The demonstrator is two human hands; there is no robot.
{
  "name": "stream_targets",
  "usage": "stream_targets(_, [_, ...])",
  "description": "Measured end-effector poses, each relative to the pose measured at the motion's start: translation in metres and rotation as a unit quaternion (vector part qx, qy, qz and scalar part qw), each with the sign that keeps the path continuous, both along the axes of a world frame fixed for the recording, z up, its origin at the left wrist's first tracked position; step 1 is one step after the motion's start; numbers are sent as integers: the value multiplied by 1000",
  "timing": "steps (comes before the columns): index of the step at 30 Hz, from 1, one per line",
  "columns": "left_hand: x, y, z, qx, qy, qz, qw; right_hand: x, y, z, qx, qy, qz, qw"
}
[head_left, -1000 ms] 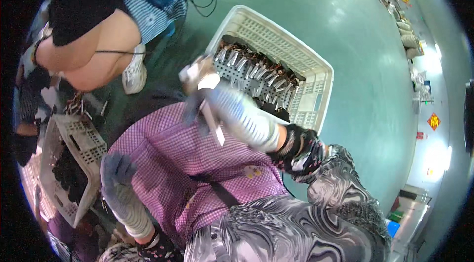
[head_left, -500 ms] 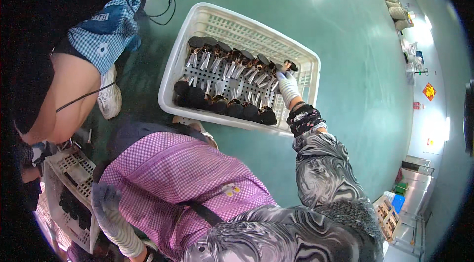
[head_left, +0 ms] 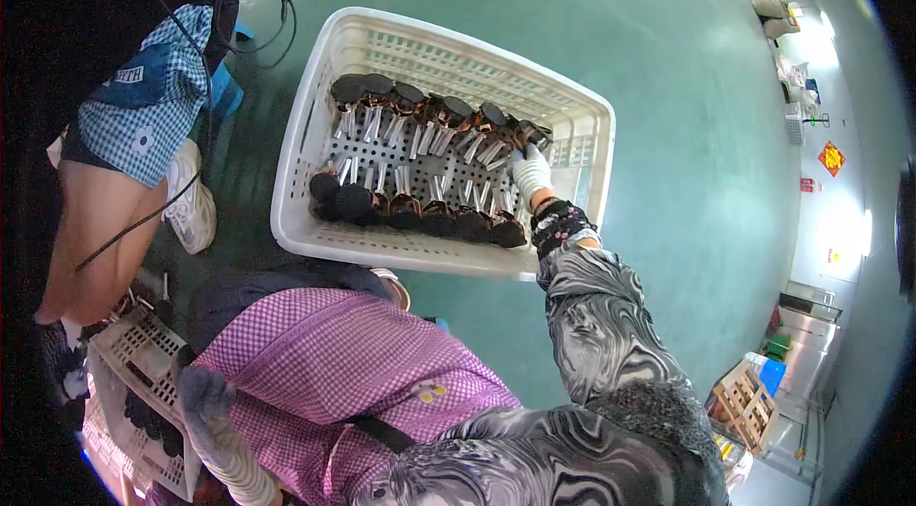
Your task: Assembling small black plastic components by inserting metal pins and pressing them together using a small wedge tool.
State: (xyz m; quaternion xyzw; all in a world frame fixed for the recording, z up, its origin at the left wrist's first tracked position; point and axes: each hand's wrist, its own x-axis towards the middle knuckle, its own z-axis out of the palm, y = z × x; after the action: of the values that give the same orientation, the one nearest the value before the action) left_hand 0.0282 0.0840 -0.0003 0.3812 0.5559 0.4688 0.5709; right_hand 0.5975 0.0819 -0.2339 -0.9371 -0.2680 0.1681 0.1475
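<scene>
The dark-capped parts with silvery stems [head_left: 420, 172] lie in two rows on the bottom of the white perforated crate [head_left: 315, 124], which sits on the green floor [head_left: 687, 124]. Our right hand [head_left: 530, 170], in a white glove, reaches into the crate's right end, its grip closed loosely about a part at the end of the far row. Our left hand [head_left: 205, 401], gloved grey, hangs well outside the crate over a smaller white basket [head_left: 124, 353]; we cannot tell its grip. Beyond the crate's left side another person [head_left: 143, 124] crouches.
</scene>
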Motion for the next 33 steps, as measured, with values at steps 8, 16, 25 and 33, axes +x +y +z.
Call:
stream_targets(8, [13, -8, 11, 18, 117, -14, 993, 1, 45, -20, -10, 6, -23, 1000])
stream_targets(16, [0, -10, 10, 3, 75, -93, 993, -5, 41, -25, 17, 32, -62, 997])
stream_targets(25, [1, -10, 5, 12, 56, -81, 995, -6, 23, -10, 41, -52, -55, 996])
stream_targets(33, [-9, -13, 4, -1, 53, -86, 995, -24, 35, -2, 202, 35, 14, 979])
